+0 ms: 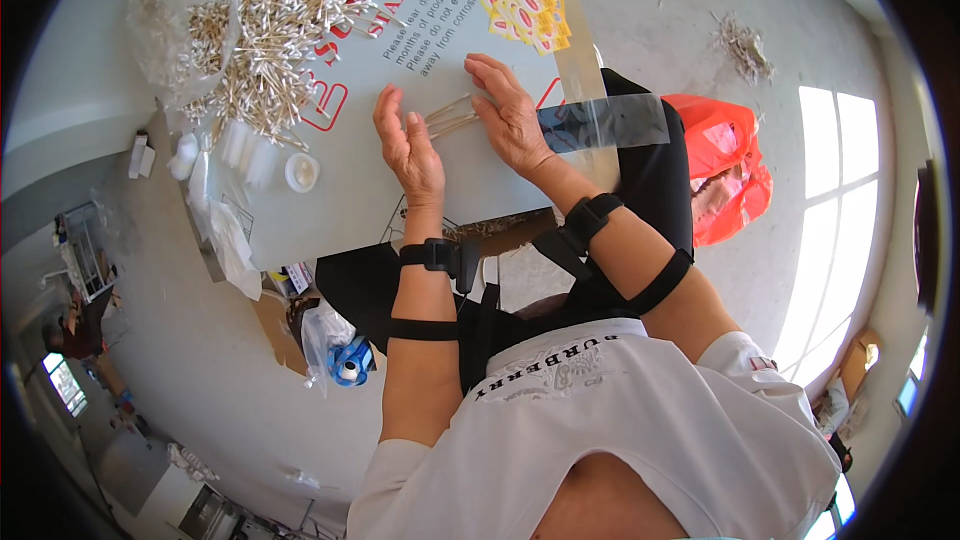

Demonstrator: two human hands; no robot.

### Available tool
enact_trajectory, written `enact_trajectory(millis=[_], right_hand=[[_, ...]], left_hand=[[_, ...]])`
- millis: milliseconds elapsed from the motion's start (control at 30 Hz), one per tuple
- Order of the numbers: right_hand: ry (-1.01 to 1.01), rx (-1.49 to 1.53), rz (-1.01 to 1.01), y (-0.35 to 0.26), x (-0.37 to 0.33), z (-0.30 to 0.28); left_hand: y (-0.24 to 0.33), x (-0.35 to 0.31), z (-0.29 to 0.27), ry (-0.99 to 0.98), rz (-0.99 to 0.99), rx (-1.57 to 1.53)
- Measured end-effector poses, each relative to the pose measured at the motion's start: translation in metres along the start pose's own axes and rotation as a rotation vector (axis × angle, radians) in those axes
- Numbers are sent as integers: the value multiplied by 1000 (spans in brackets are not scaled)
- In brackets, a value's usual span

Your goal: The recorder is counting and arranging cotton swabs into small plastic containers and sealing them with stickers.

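A few cotton swabs (453, 120) lie crosswise between my two hands, just above or on the grey sheet-covered table (400, 210). My left hand (411, 152) is on edge with fingers stretched and thumb up, beside the swabs' left ends. Facing it, my right hand (511, 118) has its fingers extended and reaches the right ends. Whether either palm presses on the swabs is hard to tell. A large heap of loose swabs (290, 40) covers the far left, next to a clear plastic bag (185, 20). Yellow-and-white labels (525, 5) are scattered beyond my right hand.
A clear plastic strip (605, 123) overhangs the table's right edge. Clear plastic tubes (246, 152) and a small round white container (302, 172) stand at left. On the floor are a red plastic bag (712, 165), swab scraps (745, 48) and a blue roll (350, 360).
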State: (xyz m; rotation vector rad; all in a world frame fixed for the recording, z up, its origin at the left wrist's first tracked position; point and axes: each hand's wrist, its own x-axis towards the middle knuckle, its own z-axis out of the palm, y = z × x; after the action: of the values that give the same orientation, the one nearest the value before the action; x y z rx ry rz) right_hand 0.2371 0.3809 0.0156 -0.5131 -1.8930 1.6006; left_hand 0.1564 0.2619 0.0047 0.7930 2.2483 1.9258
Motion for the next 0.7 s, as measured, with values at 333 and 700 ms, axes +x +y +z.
enact_trajectory(millis=[333,700], right_hand=[[-43,-38,12,1,-22,-10],[-44,-378,44,-12,52,9]], left_hand=[[20,-22,21,-262,94,220],[31,-31,-4,-496,157,875]])
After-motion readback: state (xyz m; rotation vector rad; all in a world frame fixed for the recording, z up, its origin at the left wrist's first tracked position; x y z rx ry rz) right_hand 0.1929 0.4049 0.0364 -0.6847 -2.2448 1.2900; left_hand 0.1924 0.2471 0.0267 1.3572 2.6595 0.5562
